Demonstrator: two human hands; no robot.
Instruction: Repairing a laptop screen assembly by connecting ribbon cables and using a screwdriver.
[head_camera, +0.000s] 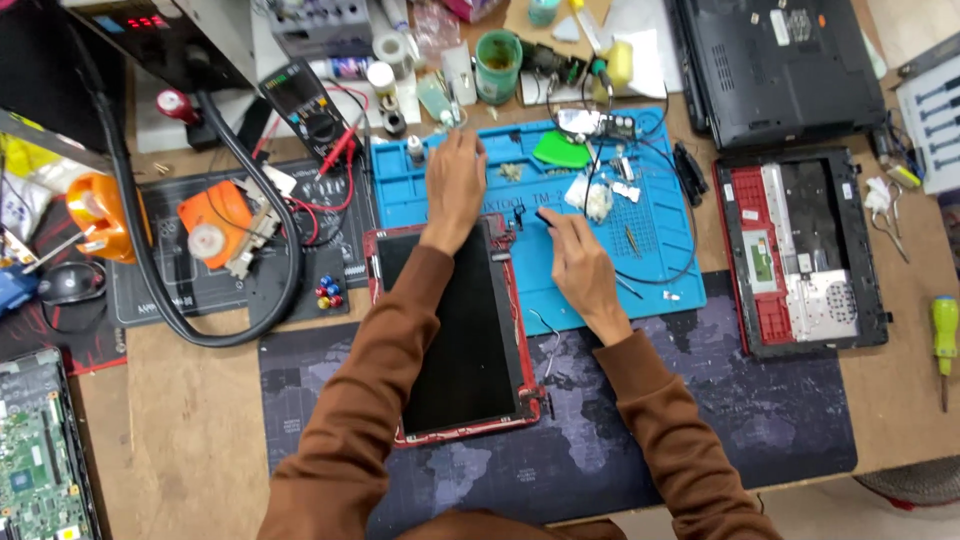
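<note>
Two hands work at the blue mat's (450, 205) near-left corner. Screen panel (455, 335) lies flat, overhanging it. Left hand (455, 185) rests open beyond the panel's top; right hand (572, 252) pinches a small dark tool. Risk: slipping could scratch the panel.

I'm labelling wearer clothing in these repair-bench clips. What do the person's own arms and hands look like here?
Both arms wear long, loose, rust-brown sleeves that end at the wrists, creased along the forearms. The left hand and right hand are bare: no gloves, and no rings, watch or wrist strap can be seen from this head view.
</note>
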